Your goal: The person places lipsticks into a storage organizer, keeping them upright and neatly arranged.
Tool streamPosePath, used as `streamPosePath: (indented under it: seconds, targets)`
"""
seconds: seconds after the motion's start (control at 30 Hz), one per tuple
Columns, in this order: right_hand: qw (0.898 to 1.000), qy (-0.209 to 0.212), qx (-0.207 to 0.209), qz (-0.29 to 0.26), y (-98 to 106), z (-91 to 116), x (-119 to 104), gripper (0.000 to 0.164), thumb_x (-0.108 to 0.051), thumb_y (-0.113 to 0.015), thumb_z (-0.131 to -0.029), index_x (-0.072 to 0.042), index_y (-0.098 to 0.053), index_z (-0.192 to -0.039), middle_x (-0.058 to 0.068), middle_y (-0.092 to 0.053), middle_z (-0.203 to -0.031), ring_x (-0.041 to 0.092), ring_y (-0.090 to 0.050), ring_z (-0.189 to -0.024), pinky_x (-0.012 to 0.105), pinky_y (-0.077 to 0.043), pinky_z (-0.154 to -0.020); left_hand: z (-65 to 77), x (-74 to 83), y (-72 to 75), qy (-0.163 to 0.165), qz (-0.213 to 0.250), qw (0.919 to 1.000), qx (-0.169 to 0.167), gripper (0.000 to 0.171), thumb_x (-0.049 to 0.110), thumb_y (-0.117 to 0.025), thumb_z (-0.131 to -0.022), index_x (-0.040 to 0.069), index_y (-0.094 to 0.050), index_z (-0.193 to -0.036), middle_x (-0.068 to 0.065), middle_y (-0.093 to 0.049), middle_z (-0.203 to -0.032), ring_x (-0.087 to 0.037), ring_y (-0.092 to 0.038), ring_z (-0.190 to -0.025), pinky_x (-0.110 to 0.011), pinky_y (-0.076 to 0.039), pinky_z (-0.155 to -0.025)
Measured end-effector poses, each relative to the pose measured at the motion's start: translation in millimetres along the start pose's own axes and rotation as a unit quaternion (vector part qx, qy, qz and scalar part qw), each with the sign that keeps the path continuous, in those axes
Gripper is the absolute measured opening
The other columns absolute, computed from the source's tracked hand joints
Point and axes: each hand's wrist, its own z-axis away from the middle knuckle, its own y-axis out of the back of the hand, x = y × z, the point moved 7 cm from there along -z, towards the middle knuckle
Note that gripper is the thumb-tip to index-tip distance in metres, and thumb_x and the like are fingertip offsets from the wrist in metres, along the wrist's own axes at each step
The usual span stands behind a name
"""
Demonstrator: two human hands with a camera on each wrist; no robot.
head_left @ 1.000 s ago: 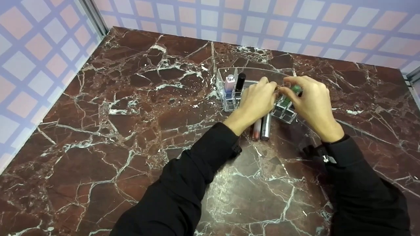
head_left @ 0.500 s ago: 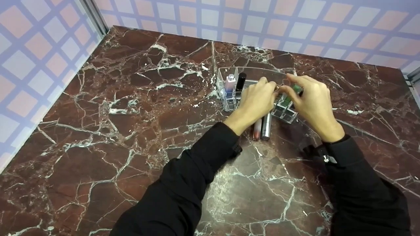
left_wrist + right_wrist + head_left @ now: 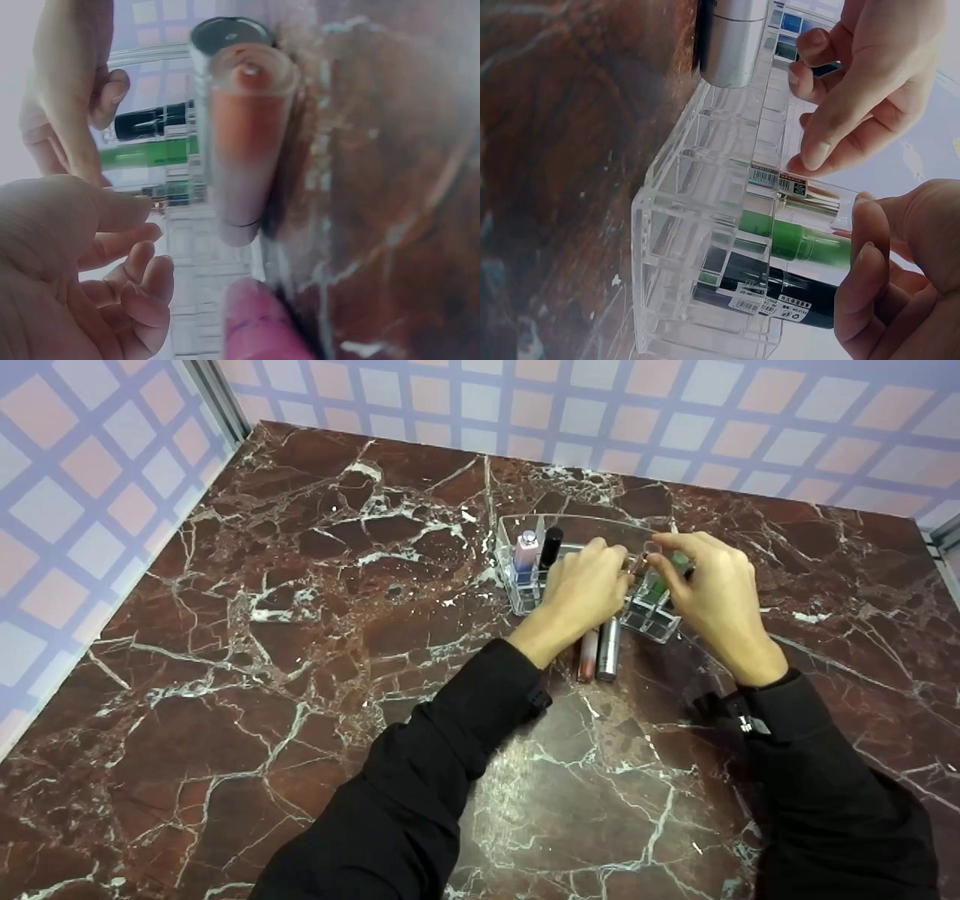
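Note:
Both hands meet over a clear cosmetics organizer (image 3: 651, 624). A slim gold lipstick tube (image 3: 810, 196) with a barcode label and a clear end stands in one of its slots. My right hand (image 3: 720, 592) pinches at the tube's clear end with thumb and index finger. Beside the tube, the fingertips of my left hand (image 3: 589, 581) hang close, loosely curled, partly overlapping the organizer's edge. Standing in neighbouring slots are a green tube (image 3: 810, 244) and a black tube (image 3: 802, 296) with white labels.
At the organizer's left end stand a pink-and-blue tube (image 3: 526, 551) and a slim black tube (image 3: 551, 547). A silver tube (image 3: 609, 652) and an orange-red tube (image 3: 587, 656) lie on the marbled table (image 3: 300, 780) in front. The left wrist view shows a pink object (image 3: 262, 322).
My left hand has shifted slightly left, away from the right fingers. The right thumb has drawn back a little to the right. The organizer and the lying tubes stay put.

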Motion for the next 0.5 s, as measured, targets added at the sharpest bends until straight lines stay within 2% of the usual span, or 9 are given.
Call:
streamPosePath:
  seconds: [0.17, 0.3, 0.5]
  targets:
    - [1.000, -0.005, 0.005, -0.001, 2, 1, 1, 0.018, -0.015, -0.075, -0.097, -0.006, -0.078, -0.111, 0.013, -0.076, -0.099, 0.016, -0.055, -0.063, 0.035, -0.041, -0.065, 2.6, -6.3, 8.4, 0.002, -0.007, 0.9999, 0.009, 0.025, 0.035, -0.061, -0.105, 0.017, -0.069, -0.119, 0.001, -0.067, -0.109, -0.012, -0.061, -0.081, -0.022, -0.051, -0.068]
    - [1.000, -0.007, 0.004, 0.001, 2, 1, 1, 0.018, -0.017, -0.074, -0.097, -0.005, -0.078, -0.110, 0.012, -0.076, -0.098, 0.014, -0.050, -0.060, 0.032, -0.038, -0.063, 5.9, -13.0, 14.8, 0.004, -0.006, 0.9999, 0.009, 0.021, 0.035, -0.062, -0.104, 0.018, -0.071, -0.112, 0.002, -0.070, -0.104, -0.012, -0.063, -0.076, -0.023, -0.051, -0.065]
    - [1.000, -0.003, 0.006, -0.004, 5, 0, 1, 0.023, -0.020, -0.074, -0.098, -0.003, -0.076, -0.113, 0.015, -0.075, -0.102, 0.018, -0.052, -0.061, 0.032, -0.039, -0.066, 14.0, -16.3, 26.8, -0.006, -0.011, 0.9999, -0.002, 0.023, 0.037, -0.062, -0.104, 0.017, -0.072, -0.111, 0.002, -0.074, -0.096, -0.012, -0.062, -0.070, -0.024, -0.050, -0.060]
